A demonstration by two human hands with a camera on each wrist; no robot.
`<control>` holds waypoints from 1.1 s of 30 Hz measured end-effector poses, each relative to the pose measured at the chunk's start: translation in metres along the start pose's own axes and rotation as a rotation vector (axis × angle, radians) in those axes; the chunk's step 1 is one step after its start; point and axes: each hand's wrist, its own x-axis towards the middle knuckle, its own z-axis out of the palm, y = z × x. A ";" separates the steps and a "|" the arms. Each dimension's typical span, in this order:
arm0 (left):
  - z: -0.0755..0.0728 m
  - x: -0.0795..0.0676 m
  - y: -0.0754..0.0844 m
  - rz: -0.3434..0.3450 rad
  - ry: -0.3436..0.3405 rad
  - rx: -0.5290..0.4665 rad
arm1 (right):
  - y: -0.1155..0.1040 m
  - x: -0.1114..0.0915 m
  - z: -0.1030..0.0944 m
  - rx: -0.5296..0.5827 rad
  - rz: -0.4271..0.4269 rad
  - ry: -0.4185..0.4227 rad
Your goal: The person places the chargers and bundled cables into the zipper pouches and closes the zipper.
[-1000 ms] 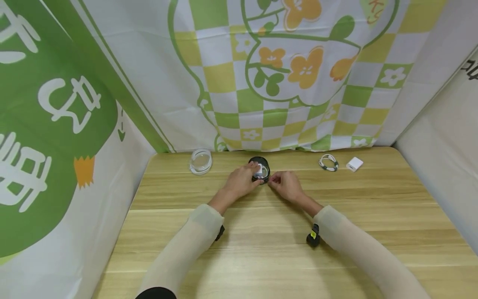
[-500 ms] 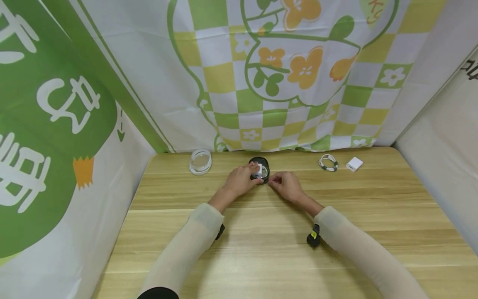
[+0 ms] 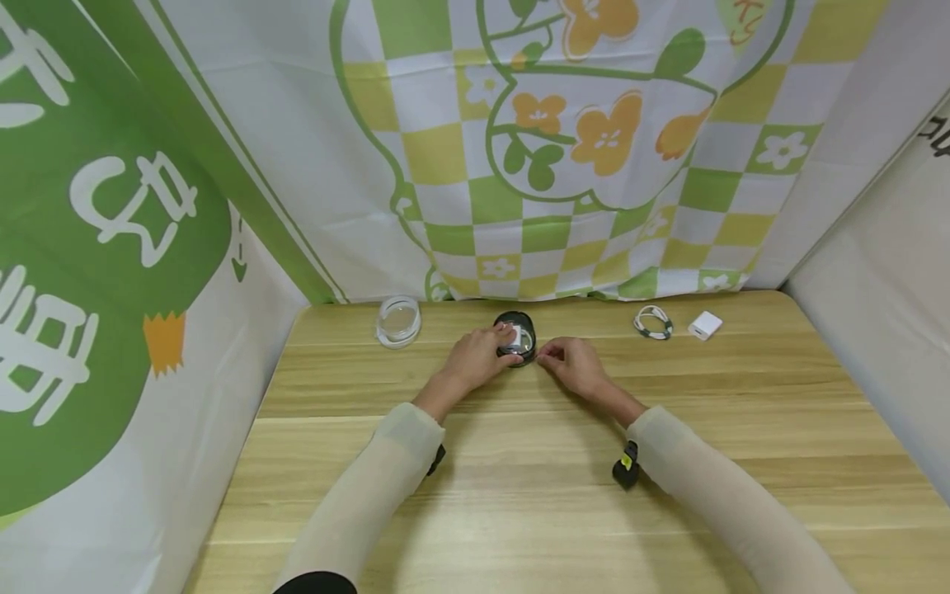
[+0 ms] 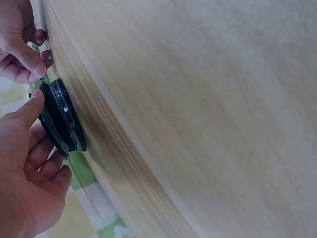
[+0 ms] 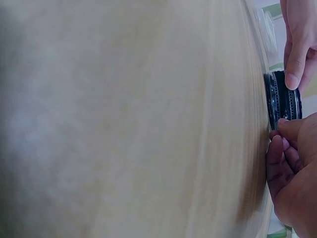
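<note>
A small black zip case (image 3: pixel 527 323) with a clear top stands at the table's back edge. A white charger (image 3: pixel 514 336) and a pale cable show through that top. My left hand (image 3: pixel 475 360) grips the case, fingers over its top and thumb at its near side. At the case's right end, my right hand (image 3: pixel 577 365) pinches the zipper pull (image 4: pixel 42 79) between thumb and finger; the pull is mostly hidden. In the left wrist view, two rows of zipper teeth (image 4: pixel 62 106) run along the case's side with a dark band between them.
A coiled white cable (image 3: pixel 398 322) lies left of the case on the wooden table (image 3: pixel 519 495). Off to the right are a smaller tied white cable (image 3: pixel 653 322) and a white charger block (image 3: pixel 704 326). A patterned cloth (image 3: pixel 557 247) hangs behind the back edge.
My right hand has shifted slightly rightward from the case's near right corner. My left hand and the case stay almost still.
</note>
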 end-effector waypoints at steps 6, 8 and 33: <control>-0.001 0.000 0.001 0.010 -0.001 0.005 | 0.001 0.003 -0.005 -0.017 -0.002 0.020; -0.001 0.000 0.000 0.015 0.000 0.007 | 0.001 0.004 -0.007 -0.022 0.011 0.028; -0.001 0.003 0.000 -0.001 -0.030 0.027 | 0.001 0.013 -0.004 -0.070 0.034 0.042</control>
